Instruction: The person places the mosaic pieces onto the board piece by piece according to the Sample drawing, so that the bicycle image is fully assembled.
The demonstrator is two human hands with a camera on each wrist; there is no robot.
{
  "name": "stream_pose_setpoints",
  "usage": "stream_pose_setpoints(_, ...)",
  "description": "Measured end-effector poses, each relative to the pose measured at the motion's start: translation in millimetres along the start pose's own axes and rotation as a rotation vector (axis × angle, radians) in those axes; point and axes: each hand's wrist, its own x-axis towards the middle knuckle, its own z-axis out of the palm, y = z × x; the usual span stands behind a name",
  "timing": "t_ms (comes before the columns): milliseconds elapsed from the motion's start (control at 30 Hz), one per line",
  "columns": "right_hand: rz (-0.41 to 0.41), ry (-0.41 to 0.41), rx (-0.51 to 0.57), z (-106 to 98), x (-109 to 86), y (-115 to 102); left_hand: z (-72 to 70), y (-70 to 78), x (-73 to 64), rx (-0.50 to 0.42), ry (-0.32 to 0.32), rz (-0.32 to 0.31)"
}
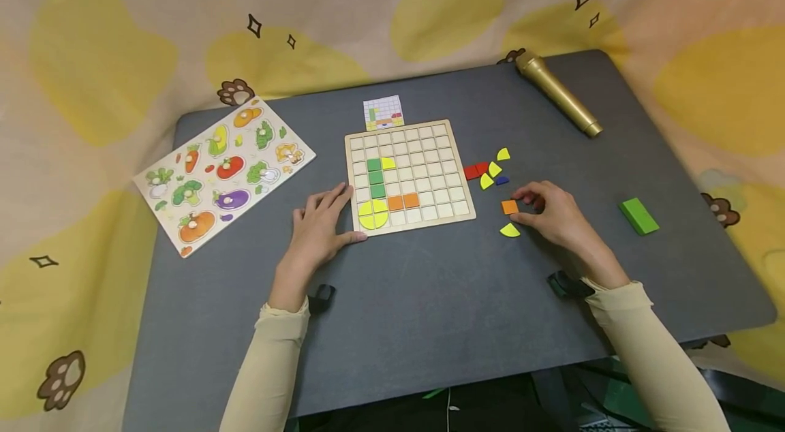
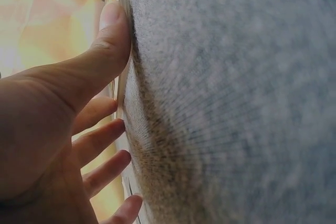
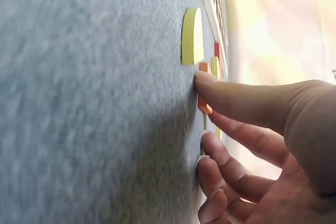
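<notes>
A wooden grid board (image 1: 463,214) lies flat on the table, partly filled with green squares (image 1: 376,178), orange squares (image 1: 403,202) and yellow quarter-circles (image 1: 373,214). My left hand (image 1: 315,231) rests at its lower left corner, fingertips along the left edge and thumb at the near edge. To the right of the board, my right hand (image 1: 555,214) pinches a loose orange square tile (image 1: 510,207) between thumb and index finger, low at the tabletop. The right wrist view shows the thumb (image 3: 236,98) against this tile, with a yellow quarter-circle piece (image 3: 193,38) beside it.
Red squares (image 1: 476,170), more yellow pieces (image 1: 495,170) and a blue piece (image 1: 502,180) lie right of the board. A small pattern card (image 1: 383,112) touches its far edge. A vegetable puzzle (image 1: 223,176), a gold microphone (image 1: 558,95) and a green block (image 1: 639,216) lie farther out.
</notes>
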Motion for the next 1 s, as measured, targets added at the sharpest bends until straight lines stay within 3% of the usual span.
stream_pose_setpoints(267,-0.033,-0.030,0.000,10.9,16.9,-17.8,0.7,-1.0,0.7,0.004,0.003,0.002)
stream_pose_setpoints(733,-0.185,-0.077,0.033,48.7,56.2,-81.5,0.5,0.3,0.7,0.008,0.005,-0.006)
stream_pose_setpoints(1000,-0.206,-0.127,0.024,63.3,67.5,-95.8,1.5,0.9,0.3,0.006,0.004,-0.006)
